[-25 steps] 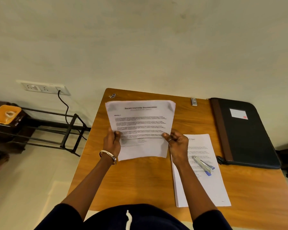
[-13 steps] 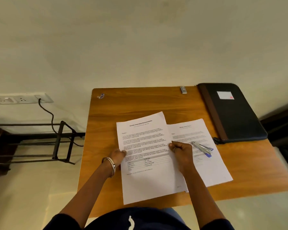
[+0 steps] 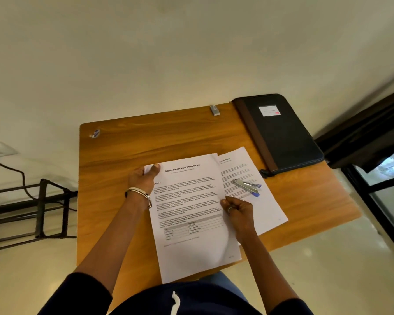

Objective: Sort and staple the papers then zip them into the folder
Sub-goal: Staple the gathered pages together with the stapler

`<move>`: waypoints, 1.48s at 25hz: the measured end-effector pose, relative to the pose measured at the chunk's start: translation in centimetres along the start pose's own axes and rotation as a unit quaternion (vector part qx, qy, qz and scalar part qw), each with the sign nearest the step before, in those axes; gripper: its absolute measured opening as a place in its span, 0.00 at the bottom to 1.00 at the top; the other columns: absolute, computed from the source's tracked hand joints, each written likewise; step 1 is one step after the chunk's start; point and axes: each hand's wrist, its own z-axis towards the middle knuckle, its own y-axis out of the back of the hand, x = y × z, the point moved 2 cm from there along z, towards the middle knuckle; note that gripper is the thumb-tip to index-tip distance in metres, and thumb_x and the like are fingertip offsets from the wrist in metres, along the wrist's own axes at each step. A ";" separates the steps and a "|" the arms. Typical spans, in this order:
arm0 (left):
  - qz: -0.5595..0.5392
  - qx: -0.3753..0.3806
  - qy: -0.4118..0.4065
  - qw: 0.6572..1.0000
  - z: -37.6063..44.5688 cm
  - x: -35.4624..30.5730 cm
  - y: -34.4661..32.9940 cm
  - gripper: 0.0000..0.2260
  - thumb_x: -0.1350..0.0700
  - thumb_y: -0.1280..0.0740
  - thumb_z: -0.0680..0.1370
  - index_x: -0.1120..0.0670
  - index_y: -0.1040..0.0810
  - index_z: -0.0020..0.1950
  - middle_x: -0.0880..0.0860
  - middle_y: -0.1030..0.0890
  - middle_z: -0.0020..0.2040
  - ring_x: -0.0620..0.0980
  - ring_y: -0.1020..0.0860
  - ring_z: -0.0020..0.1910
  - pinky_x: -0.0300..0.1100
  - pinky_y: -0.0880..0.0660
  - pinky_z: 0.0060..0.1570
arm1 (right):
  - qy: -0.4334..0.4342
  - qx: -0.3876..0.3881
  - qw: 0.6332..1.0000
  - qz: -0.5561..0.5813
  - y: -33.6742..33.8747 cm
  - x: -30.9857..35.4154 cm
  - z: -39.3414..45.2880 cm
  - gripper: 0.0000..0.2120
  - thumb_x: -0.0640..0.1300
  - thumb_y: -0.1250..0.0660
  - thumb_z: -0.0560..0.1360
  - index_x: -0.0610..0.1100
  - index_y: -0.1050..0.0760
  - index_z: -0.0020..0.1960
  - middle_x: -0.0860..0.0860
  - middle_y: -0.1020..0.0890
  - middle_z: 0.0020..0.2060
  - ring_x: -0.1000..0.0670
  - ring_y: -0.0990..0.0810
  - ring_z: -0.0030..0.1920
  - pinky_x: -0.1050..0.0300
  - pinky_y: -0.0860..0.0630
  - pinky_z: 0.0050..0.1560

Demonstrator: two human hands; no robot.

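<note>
Pinched at its top corner by the left hand [image 3: 143,181] and at its right edge by the right hand [image 3: 239,211], the paper stack [image 3: 191,214] lies squared on the desk [image 3: 114,201], probably for stapling; stapler [image 3: 248,187] just beyond the right hand, folder [image 3: 282,137] farther off

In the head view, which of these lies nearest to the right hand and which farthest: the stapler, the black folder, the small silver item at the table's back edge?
From the right hand:
1. Stapler, just beyond the hand, on the right-side paper.
2. Black folder, farther back on the right.
3. Small silver item, at the back edge.
</note>
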 end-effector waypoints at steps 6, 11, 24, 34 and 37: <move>0.142 -0.075 -0.135 0.978 -0.3 0.9 -2.9 0.13 0.53 0.31 0.74 0.64 0.21 0.44 0.63 0.20 0.39 0.56 0.26 0.37 0.45 0.30 0.39 | 0.075 -0.045 0.939 -0.333 4.0 1.8 5.3 0.13 0.39 0.30 0.75 0.42 0.21 0.59 0.46 0.19 0.57 0.43 0.21 0.58 0.50 0.24 0.60; 0.301 -0.108 -0.223 0.921 -2.6 0.2 -5.6 0.14 0.50 0.36 0.77 0.59 0.18 0.53 0.60 0.17 0.45 0.53 0.23 0.40 0.37 0.34 0.33 | 0.138 0.048 0.716 -0.683 6.8 2.0 10.7 0.25 0.48 0.33 0.77 0.44 0.34 0.71 0.44 0.29 0.69 0.42 0.33 0.70 0.46 0.35 0.70; 0.319 -0.176 -0.355 0.861 -5.8 -0.8 -7.6 0.08 0.54 0.33 0.74 0.56 0.16 0.46 0.54 0.16 0.45 0.43 0.23 0.40 0.22 0.34 0.38 | 0.116 0.363 0.924 0.031 -2.2 15.3 6.0 0.13 0.31 0.29 0.71 0.44 0.24 0.51 0.52 0.14 0.47 0.51 0.16 0.50 0.53 0.20 0.52; 0.315 -0.214 -0.408 0.830 -7.8 -0.4 -7.2 0.04 0.58 0.29 0.72 0.56 0.16 0.45 0.54 0.15 0.42 0.47 0.21 0.38 0.24 0.34 0.36 | 0.173 0.352 0.911 -0.126 -3.8 14.0 4.4 0.14 0.41 0.24 0.69 0.55 0.25 0.46 0.58 0.17 0.44 0.55 0.18 0.48 0.59 0.22 0.53; 0.264 -0.161 -0.397 0.864 -8.0 -0.9 -6.8 0.05 0.57 0.29 0.72 0.53 0.16 0.46 0.47 0.17 0.43 0.35 0.23 0.40 0.23 0.31 0.37 | 0.171 0.335 0.920 -0.108 -4.0 13.6 4.5 0.12 0.39 0.24 0.69 0.50 0.23 0.47 0.53 0.16 0.45 0.52 0.17 0.48 0.53 0.20 0.53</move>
